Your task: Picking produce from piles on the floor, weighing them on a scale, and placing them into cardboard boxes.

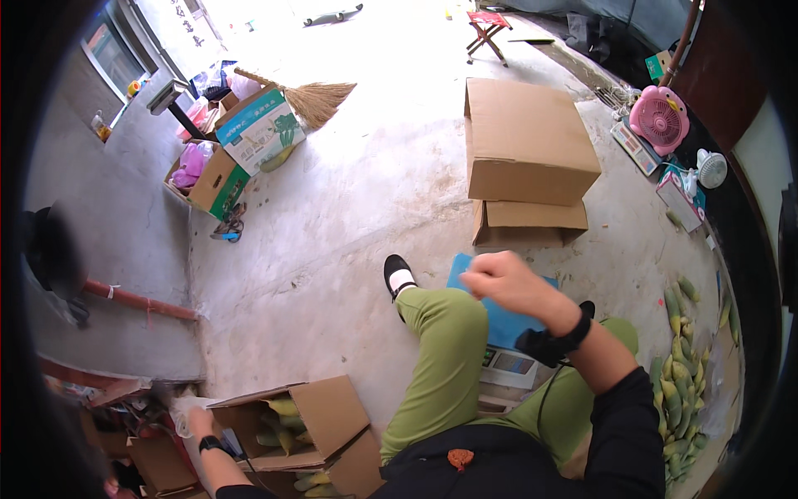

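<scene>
My left hand (200, 423) grips a crumpled translucent plastic bag (184, 411) at the lower left, beside an open cardboard box (331, 411) holding green, husked corn ears (284, 422). My right hand (504, 281) is raised over the blue platform (501, 324) of a digital scale (508, 369) between my legs. Its fingers are curled; whatever they hold, if anything, is hidden. A black band circles the right wrist.
Two stacked cardboard boxes (529, 141) stand ahead. A pile of corn ears (680, 391) lies at right near two fans (659, 120). Boxes with bags (250, 133), a broom (320, 103) and a red pipe (145, 303) are at left. A folding stool (486, 33) stands farther off.
</scene>
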`<action>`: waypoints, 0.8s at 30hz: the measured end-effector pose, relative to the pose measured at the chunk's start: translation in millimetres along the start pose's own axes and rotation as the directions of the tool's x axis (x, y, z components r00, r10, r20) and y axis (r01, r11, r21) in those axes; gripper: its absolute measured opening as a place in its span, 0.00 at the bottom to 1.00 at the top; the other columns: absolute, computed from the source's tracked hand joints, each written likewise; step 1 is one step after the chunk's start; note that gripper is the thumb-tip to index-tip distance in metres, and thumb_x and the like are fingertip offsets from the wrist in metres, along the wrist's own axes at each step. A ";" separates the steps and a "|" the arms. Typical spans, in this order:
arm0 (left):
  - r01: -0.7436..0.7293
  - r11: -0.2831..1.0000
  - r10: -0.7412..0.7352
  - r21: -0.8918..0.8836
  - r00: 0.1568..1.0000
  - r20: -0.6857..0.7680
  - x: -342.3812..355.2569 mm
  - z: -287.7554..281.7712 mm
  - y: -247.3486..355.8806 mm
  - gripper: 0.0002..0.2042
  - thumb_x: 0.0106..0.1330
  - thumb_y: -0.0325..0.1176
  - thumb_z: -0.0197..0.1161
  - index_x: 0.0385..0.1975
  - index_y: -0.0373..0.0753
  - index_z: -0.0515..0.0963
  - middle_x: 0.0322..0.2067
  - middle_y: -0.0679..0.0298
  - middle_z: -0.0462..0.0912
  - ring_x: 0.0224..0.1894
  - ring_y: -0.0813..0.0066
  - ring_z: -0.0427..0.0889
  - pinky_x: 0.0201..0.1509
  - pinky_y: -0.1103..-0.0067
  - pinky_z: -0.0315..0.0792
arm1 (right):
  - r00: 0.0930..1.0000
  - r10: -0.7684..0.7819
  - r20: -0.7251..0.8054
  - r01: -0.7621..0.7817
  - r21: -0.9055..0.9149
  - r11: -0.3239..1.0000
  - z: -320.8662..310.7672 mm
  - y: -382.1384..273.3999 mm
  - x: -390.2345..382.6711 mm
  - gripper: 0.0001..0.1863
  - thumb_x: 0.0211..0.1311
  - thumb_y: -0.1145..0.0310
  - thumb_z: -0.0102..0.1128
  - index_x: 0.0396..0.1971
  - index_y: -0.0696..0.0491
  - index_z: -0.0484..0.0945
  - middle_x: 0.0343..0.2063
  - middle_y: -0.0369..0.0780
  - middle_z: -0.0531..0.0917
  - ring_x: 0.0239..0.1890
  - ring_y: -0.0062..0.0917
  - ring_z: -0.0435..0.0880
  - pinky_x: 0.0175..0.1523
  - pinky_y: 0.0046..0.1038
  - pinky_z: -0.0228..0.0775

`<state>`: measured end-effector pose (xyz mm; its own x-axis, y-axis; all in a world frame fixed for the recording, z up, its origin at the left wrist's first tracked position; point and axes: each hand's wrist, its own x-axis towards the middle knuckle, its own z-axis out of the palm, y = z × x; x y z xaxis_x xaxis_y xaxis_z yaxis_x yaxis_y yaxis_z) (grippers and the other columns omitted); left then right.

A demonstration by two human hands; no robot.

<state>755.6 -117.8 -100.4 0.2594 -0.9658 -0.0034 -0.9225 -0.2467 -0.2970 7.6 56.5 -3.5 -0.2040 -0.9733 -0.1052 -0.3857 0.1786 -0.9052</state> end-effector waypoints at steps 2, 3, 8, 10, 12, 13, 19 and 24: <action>-0.156 0.987 0.155 -0.033 0.987 -0.033 33.1 -37.7 66.5 0.14 0.51 0.32 0.56 0.32 0.29 0.79 0.37 0.42 0.79 0.42 0.43 0.78 0.46 0.59 0.72 | 0.988 0.103 -0.114 -0.099 0.040 0.994 -38.3 25.4 -18.7 0.15 0.61 0.65 0.56 0.18 0.58 0.74 0.18 0.35 0.78 0.22 0.16 0.75 0.29 0.21 0.69; -0.231 0.964 0.212 -0.132 0.967 -0.144 44.5 -50.9 83.8 0.15 0.53 0.34 0.57 0.35 0.30 0.78 0.38 0.43 0.79 0.43 0.45 0.77 0.47 0.61 0.71 | 0.979 0.141 -0.149 -0.120 0.144 0.982 -51.4 39.9 -24.9 0.15 0.61 0.64 0.56 0.18 0.57 0.74 0.19 0.35 0.79 0.23 0.17 0.77 0.30 0.21 0.70; -0.618 0.602 0.573 -0.506 0.775 -0.266 32.3 -167.4 313.6 0.19 0.53 0.37 0.61 0.43 0.32 0.78 0.36 0.47 0.82 0.37 0.54 0.82 0.42 0.68 0.74 | 0.896 0.380 -0.229 -0.274 0.387 0.880 -91.8 97.2 -59.7 0.15 0.63 0.60 0.56 0.21 0.55 0.75 0.20 0.36 0.80 0.23 0.19 0.78 0.30 0.21 0.71; -0.659 0.443 0.678 -0.608 0.690 -0.254 2.7 -198.0 406.8 0.19 0.55 0.36 0.61 0.45 0.32 0.78 0.37 0.48 0.82 0.40 0.60 0.82 0.46 0.71 0.74 | 0.847 0.484 -0.221 -0.289 0.573 0.767 -99.8 124.9 -70.8 0.15 0.63 0.60 0.56 0.21 0.54 0.75 0.21 0.36 0.80 0.24 0.19 0.79 0.30 0.20 0.71; -0.672 0.314 0.808 -0.671 0.560 -0.183 -37.6 -228.7 489.3 0.20 0.58 0.35 0.60 0.48 0.32 0.76 0.39 0.51 0.83 0.43 0.64 0.81 0.48 0.72 0.74 | 0.812 0.528 -0.249 -0.353 0.510 0.784 -105.5 145.2 -79.3 0.13 0.62 0.62 0.56 0.22 0.54 0.75 0.21 0.35 0.80 0.24 0.18 0.79 0.30 0.20 0.71; -0.658 0.275 0.847 -0.701 0.511 -0.146 -49.7 -237.4 516.7 0.22 0.60 0.37 0.61 0.52 0.32 0.74 0.43 0.50 0.81 0.46 0.64 0.80 0.50 0.73 0.73 | 0.815 0.518 -0.261 -0.382 0.430 0.818 -101.6 140.9 -75.6 0.12 0.61 0.62 0.56 0.23 0.54 0.76 0.22 0.34 0.80 0.24 0.18 0.79 0.30 0.20 0.70; -0.366 0.119 0.914 -0.923 0.404 -0.043 -106.0 -247.2 687.5 0.35 0.63 0.47 0.60 0.63 0.29 0.59 0.57 0.45 0.69 0.59 0.60 0.70 0.61 0.73 0.64 | 0.897 0.353 -0.265 -0.306 0.204 0.930 -96.8 144.2 -83.6 0.11 0.57 0.64 0.58 0.25 0.58 0.77 0.21 0.36 0.80 0.23 0.19 0.78 0.30 0.22 0.70; -0.094 0.051 0.870 -0.994 0.494 -0.002 -140.5 -252.9 781.3 0.48 0.58 0.50 0.65 0.66 0.24 0.44 0.61 0.38 0.61 0.64 0.55 0.63 0.63 0.69 0.61 | 0.907 0.353 -0.231 -0.325 0.152 0.934 -98.1 143.3 -90.8 0.11 0.56 0.63 0.58 0.30 0.56 0.79 0.21 0.38 0.80 0.25 0.23 0.78 0.33 0.26 0.70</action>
<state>-73.8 -195.1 -90.4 -0.6747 -0.6916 -0.2579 -0.3558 -0.0015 0.9346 -117.4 184.6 -83.3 -0.5288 -0.7863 -0.3197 -0.1570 0.4607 -0.8735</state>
